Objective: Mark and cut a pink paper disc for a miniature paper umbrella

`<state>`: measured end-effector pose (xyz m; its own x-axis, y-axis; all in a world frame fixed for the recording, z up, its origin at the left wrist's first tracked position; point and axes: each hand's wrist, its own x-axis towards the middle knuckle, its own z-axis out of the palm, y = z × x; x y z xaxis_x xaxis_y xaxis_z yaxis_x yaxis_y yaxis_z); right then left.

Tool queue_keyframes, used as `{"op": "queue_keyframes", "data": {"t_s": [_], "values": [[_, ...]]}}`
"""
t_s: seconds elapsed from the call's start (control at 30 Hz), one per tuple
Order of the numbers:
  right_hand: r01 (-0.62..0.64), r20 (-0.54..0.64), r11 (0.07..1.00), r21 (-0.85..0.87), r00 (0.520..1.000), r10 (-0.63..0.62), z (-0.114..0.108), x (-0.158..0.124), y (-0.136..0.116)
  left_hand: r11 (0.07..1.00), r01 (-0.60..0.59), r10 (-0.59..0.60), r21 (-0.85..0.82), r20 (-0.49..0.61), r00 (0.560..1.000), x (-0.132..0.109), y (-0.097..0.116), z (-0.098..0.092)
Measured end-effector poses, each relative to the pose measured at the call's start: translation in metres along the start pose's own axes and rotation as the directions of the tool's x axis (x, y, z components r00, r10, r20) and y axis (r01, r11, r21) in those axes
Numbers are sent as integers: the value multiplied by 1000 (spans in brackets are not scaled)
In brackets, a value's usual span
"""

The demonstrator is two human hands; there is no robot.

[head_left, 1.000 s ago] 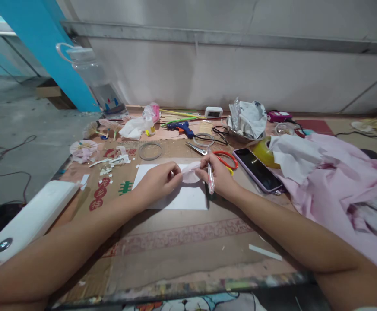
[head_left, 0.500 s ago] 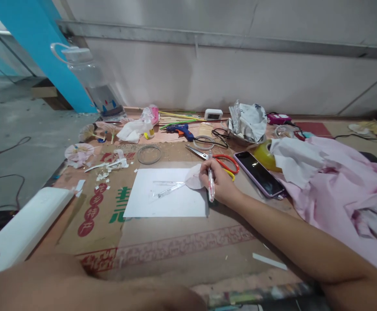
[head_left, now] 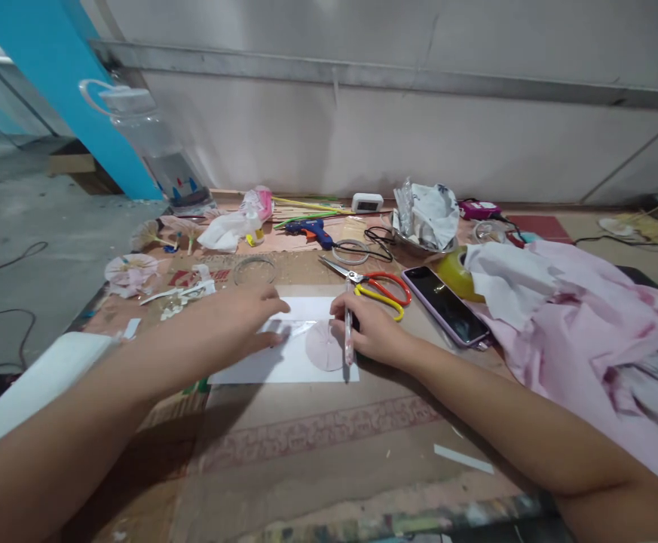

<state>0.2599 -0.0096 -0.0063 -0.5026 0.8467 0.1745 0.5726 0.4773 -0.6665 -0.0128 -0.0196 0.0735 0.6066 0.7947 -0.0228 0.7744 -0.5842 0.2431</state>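
The pink paper circle (head_left: 322, 348), already cut round, lay flat on the white sheet (head_left: 261, 368) on the bench (head_left: 317, 445). The right hand (head_left: 371, 337) pinched a pen (head_left: 349, 339) in its fingers at the circle's edge. The left hand (head_left: 227, 328) rested on the sheet, fingers spread.

A makeshift craft workshop.
A cardboard-covered table (head_left: 317, 445) against a bare wall carries a glue gun (head_left: 308, 228), scissors (head_left: 371, 282), paper umbrellas (head_left: 133, 269) and scraps.
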Motion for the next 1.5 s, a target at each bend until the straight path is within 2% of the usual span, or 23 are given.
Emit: {"op": "queue_keyframes", "data": {"t_s": [0.1,0.17,0.3,0.4,0.5,0.63,0.77,0.87,1.03,1.17,1.33,1.5], "values": [[-32,-2,999,37,999,32,-1,1,-1,995,48,-59,84,128,990,18,-23,21],[-26,-6,999,31,1000,26,-1,0,-2,994,72,-85,86,164,983,22,-30,30],[-48,-42,999,25,998,49,2,0,-1,993,100,-111,61,202,973,24,-28,30],[-100,-136,994,49,985,105,2,0,-1,992,99,-115,80,235,965,25,-22,26],[-158,-210,986,55,964,166,0,-1,-2,994,92,-103,63,212,972,24,-21,26],[-218,-184,976,-19,960,210,-1,-1,-1,990,117,-130,73,204,970,23,-26,31],[-160,-161,983,-90,976,144,0,-1,3,987,142,-158,80,238,958,23,-20,29],[-116,-146,988,-106,984,100,0,-1,3,982,156,-175,109,192,966,22,-11,23],[-119,-108,993,9,987,119,0,-3,-4,977,183,-197,112,124,973,26,-5,22],[-132,-76,988,77,988,138,1,-4,-6,989,139,-144,46,123,982,29,-11,27],[-136,-124,988,69,982,144,1,-3,-6,989,149,-148,-3,93,985,29,-25,35],[-131,-170,990,56,976,139,1,-4,-3,982,151,-137,-113,119,983,31,-36,42]]}}
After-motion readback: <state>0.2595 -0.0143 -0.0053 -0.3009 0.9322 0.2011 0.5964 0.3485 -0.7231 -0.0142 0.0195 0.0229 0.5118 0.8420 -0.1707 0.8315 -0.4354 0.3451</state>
